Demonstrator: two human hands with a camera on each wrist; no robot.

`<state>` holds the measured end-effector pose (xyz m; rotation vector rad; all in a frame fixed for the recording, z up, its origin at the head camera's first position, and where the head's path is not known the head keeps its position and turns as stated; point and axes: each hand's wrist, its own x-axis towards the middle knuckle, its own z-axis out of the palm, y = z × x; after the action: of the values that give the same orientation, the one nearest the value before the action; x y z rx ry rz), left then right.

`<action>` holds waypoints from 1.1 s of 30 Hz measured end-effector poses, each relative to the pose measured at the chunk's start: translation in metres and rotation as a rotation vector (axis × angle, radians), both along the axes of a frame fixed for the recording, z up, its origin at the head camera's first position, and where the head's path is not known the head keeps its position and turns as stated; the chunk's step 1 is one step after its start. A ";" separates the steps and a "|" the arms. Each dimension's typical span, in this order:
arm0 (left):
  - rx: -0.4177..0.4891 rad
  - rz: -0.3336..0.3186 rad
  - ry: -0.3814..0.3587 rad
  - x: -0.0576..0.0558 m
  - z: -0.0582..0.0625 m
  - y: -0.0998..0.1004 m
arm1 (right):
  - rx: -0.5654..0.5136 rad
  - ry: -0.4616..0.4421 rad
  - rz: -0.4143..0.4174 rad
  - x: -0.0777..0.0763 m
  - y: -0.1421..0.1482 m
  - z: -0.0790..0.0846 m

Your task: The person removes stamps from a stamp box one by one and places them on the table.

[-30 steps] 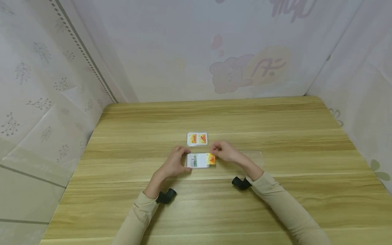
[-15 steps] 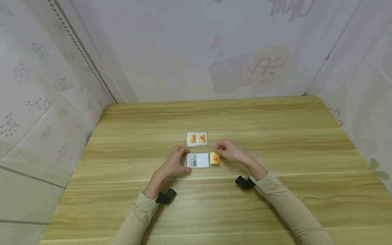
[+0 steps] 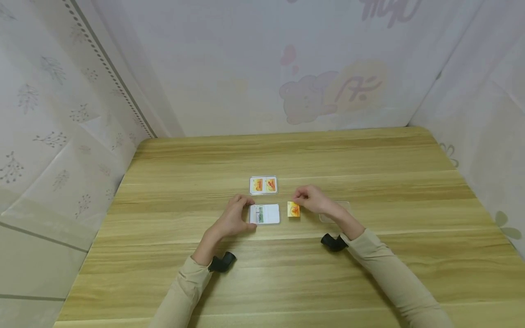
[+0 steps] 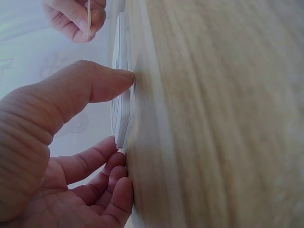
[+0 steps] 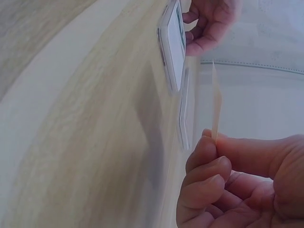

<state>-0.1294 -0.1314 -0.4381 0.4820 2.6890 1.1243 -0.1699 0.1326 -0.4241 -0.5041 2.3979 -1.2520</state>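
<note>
Pinches a small yellow card (image 3: 293,210) in the right hand's (image 3: 313,200) fingertips above the table (image 3: 270,273) and, with the left hand (image 3: 233,219), grips a white case (image 3: 272,214) by opposite edges.

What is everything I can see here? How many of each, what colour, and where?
Near case: one, white with clear edges, on the table by the left hand
Green-and-grey picture: one, left half of the near case
Yellow-orange card: one, raised above the table, right of the near case
Far case: one, white and clear, beyond the near case
Orange-yellow pictures: two, side by side in the far case
Flat panel: one, clear, partly hidden by the right forearm
Table: one, light wood grain
Printed backdrop: count unclear, pale, around the table
Wrist pieces: two, black, one per wrist
Sleeves: two, beige
Left hand: one, gripping the near case
Right hand: one, pinching the card
</note>
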 end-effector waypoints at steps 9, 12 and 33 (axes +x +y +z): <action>0.000 0.002 -0.006 0.000 0.000 0.000 | 0.009 0.042 0.004 0.000 0.007 0.001; -0.002 0.001 -0.002 0.000 0.000 0.000 | 0.013 0.037 -0.002 0.001 0.009 0.001; -0.017 -0.008 0.019 0.000 -0.002 -0.001 | 0.022 0.009 -0.022 0.001 0.028 -0.001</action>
<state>-0.1290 -0.1320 -0.4396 0.5025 2.7082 1.0999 -0.1694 0.1601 -0.4255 -0.4792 2.4283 -1.2331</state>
